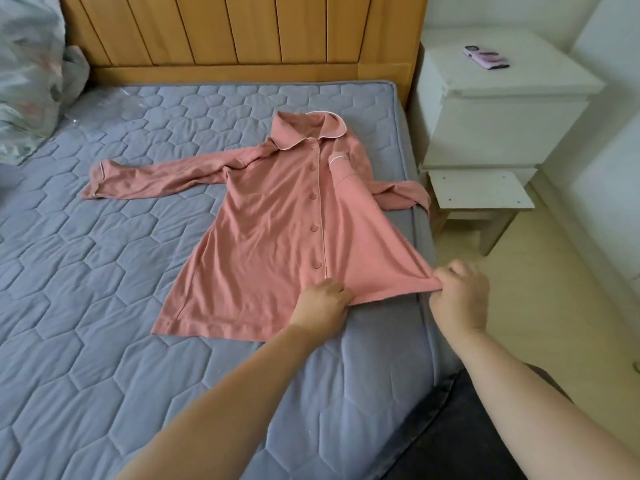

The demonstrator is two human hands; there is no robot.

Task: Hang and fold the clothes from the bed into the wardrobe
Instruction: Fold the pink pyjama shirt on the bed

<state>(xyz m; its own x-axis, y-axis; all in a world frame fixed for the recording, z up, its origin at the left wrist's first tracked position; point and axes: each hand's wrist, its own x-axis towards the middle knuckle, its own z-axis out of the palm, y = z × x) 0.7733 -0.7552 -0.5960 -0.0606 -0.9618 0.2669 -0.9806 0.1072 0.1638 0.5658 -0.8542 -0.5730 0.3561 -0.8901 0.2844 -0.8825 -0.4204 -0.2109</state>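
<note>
One pink nightshirt (270, 230), five buttons (314, 227), one quilted mattress (86, 271), one white nightstand (502, 126), one phone (486, 57), one stool (481, 192), one bundled quilt (27, 64).

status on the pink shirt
Left hand holds hem of pink buttoned pyjama shirt; right hand pinches its corner. Shirt flat on grey quilted mattress. Nothing blocking.
</note>
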